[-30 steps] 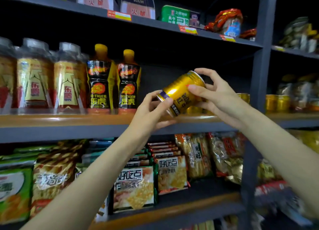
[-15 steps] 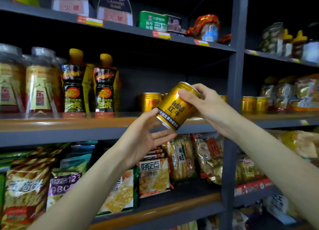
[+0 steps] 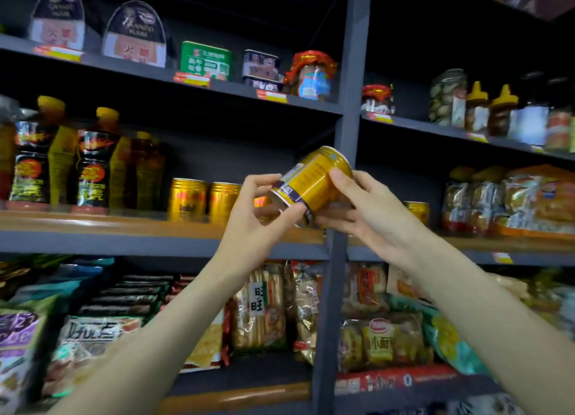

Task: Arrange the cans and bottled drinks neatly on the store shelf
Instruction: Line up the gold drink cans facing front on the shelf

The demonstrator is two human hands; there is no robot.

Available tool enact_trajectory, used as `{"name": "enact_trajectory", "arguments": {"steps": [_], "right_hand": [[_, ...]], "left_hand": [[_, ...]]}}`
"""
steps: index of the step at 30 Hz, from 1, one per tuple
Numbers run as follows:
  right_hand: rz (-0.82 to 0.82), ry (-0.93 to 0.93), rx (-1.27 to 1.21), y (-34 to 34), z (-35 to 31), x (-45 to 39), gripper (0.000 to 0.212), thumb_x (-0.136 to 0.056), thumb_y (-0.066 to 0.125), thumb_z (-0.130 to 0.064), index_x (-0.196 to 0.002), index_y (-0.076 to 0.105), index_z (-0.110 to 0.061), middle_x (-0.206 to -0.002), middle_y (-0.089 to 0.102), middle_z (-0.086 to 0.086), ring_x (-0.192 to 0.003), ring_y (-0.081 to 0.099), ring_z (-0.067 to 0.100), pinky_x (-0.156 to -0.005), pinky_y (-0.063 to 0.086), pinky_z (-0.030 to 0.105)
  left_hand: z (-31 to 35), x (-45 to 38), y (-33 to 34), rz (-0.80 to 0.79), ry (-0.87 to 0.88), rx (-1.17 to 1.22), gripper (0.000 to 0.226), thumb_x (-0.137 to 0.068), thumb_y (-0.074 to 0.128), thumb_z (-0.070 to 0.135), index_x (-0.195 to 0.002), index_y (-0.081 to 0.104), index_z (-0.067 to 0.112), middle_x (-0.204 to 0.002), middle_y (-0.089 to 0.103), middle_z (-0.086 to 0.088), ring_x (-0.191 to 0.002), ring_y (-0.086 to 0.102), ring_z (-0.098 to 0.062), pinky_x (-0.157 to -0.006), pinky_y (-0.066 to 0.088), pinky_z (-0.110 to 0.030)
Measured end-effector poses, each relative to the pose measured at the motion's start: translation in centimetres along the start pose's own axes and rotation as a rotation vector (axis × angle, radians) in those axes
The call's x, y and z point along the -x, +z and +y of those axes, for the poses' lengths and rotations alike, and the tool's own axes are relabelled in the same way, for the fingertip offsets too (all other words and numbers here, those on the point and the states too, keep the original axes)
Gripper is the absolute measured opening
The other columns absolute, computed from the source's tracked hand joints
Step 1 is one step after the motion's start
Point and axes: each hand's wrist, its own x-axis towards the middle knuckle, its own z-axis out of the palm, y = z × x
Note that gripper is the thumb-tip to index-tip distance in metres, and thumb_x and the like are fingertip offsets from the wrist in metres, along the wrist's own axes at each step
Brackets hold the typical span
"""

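A gold drink can [image 3: 311, 181] is tilted in the air in front of the middle shelf [image 3: 124, 226]. My left hand [image 3: 258, 221] pinches its lower rim between thumb and fingers. My right hand [image 3: 364, 209] grips its upper part from the right. Two more gold cans [image 3: 202, 200] stand upright on the shelf to the left of my hands. Another gold can [image 3: 417, 210] stands right of the post. Black-and-yellow bottled drinks [image 3: 93, 162] stand at the shelf's left.
A grey upright post [image 3: 348, 103] divides the shelving just behind the can. Tins and jars [image 3: 205, 60] line the top shelf. Snack bags [image 3: 258, 305] fill the lower shelf. Packaged bread [image 3: 510, 199] sits on the right bay's middle shelf.
The view has swung right. The held can has been turned, so its back label faces me, and both hands now sit in front of the post.
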Motion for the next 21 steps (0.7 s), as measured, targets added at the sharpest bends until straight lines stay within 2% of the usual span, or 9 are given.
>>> {"name": "enact_trajectory", "arguments": {"steps": [2, 4, 5, 8, 10, 12, 15, 17, 21], "right_hand": [[-0.006, 0.015, -0.061, -1.5, 0.1, 0.1, 0.047, -0.083, 0.065, -0.035, -0.121, 0.050, -0.012, -0.109, 0.066, 0.012, -0.090, 0.071, 0.024, -0.069, 0.060, 0.033], [0.004, -0.002, -0.103, -2.6, 0.4, 0.1, 0.056, -0.075, 0.071, -0.036, -0.122, 0.050, -0.013, -0.112, 0.066, 0.010, -0.094, 0.070, 0.024, -0.069, 0.059, 0.033], [0.006, -0.013, -0.129, -3.1, 0.7, 0.0, 0.062, -0.069, 0.073, -0.036, -0.122, 0.050, -0.014, -0.114, 0.066, 0.010, -0.096, 0.070, 0.024, -0.070, 0.059, 0.034], [0.001, -0.058, -0.157, -4.8, 1.3, 0.1, 0.079, -0.054, 0.080, -0.038, -0.123, 0.050, -0.017, -0.121, 0.062, 0.012, -0.102, 0.068, 0.026, -0.078, 0.058, 0.040], [-0.027, -0.066, -0.150, -5.5, 1.5, 0.2, 0.082, -0.052, 0.081, -0.038, -0.124, 0.048, -0.018, -0.122, 0.061, 0.012, -0.103, 0.067, 0.026, -0.080, 0.058, 0.041], [-0.023, -0.073, -0.150, -5.8, 1.8, 0.2, 0.078, -0.054, 0.079, -0.034, -0.123, 0.048, -0.017, -0.118, 0.062, 0.012, -0.099, 0.068, 0.023, -0.079, 0.058, 0.038], [0.034, -0.037, -0.160, -5.4, 2.4, 0.1, 0.063, -0.063, 0.075, -0.025, -0.119, 0.048, -0.015, -0.114, 0.063, 0.013, -0.092, 0.071, 0.023, -0.078, 0.058, 0.034], [0.002, -0.008, -0.199, -4.7, 2.9, 0.1, 0.051, -0.073, 0.071, -0.018, -0.119, 0.049, -0.015, -0.112, 0.066, 0.013, -0.091, 0.071, 0.023, -0.078, 0.059, 0.032], [0.010, -0.011, -0.236, -3.5, 3.3, 0.0, 0.057, -0.075, 0.071, -0.019, -0.127, 0.048, -0.013, -0.115, 0.066, 0.013, -0.097, 0.070, 0.023, -0.083, 0.058, 0.032]], "left_hand": [[0.1, -0.1, 1.4, -0.051, 0.115, -0.122, 0.047, -0.076, 0.072, 0.020, -0.114, 0.045, 0.031, -0.117, 0.051, 0.010, -0.102, 0.058, -0.001, -0.080, 0.052, -0.020], [-0.2, -0.2, 2.8, -0.091, 0.101, -0.151, 0.056, -0.076, 0.075, 0.015, -0.119, 0.042, 0.032, -0.122, 0.048, 0.009, -0.109, 0.055, -0.005, -0.081, 0.052, -0.020], [-0.3, -0.2, 3.3, -0.089, 0.009, -0.078, 0.060, -0.074, 0.074, 0.019, -0.123, 0.041, 0.032, -0.125, 0.048, 0.008, -0.110, 0.056, -0.007, -0.080, 0.053, -0.020], [-0.5, -0.2, 4.2, -0.135, -0.397, 0.413, 0.060, -0.075, 0.064, 0.032, -0.130, 0.046, 0.017, -0.124, 0.059, -0.008, -0.106, 0.065, -0.023, -0.083, 0.056, -0.029], [-0.6, -0.1, 4.4, -0.187, -0.468, 0.514, 0.054, -0.083, 0.063, 0.032, -0.130, 0.048, 0.009, -0.121, 0.062, -0.016, -0.105, 0.065, -0.029, -0.086, 0.055, -0.034], [-0.8, 0.1, 4.5, -0.132, -0.408, 0.478, 0.054, -0.080, 0.067, 0.028, -0.127, 0.049, 0.010, -0.123, 0.061, -0.015, -0.104, 0.065, -0.026, -0.086, 0.055, -0.033], [-1.0, -0.2, 4.1, 0.001, -0.172, 0.088, 0.063, -0.068, 0.072, 0.029, -0.125, 0.048, 0.024, -0.126, 0.054, 0.001, -0.106, 0.062, -0.012, -0.085, 0.054, -0.029], [-1.3, -0.4, 3.4, -0.024, -0.015, -0.104, 0.061, -0.072, 0.074, 0.021, -0.125, 0.044, 0.028, -0.126, 0.050, 0.009, -0.113, 0.055, -0.007, -0.084, 0.053, -0.023], [-2.0, -0.6, 2.1, -0.091, 0.065, -0.113, 0.062, -0.070, 0.073, 0.020, -0.123, 0.043, 0.028, -0.125, 0.049, 0.014, -0.115, 0.052, -0.004, -0.083, 0.052, -0.019]]}}
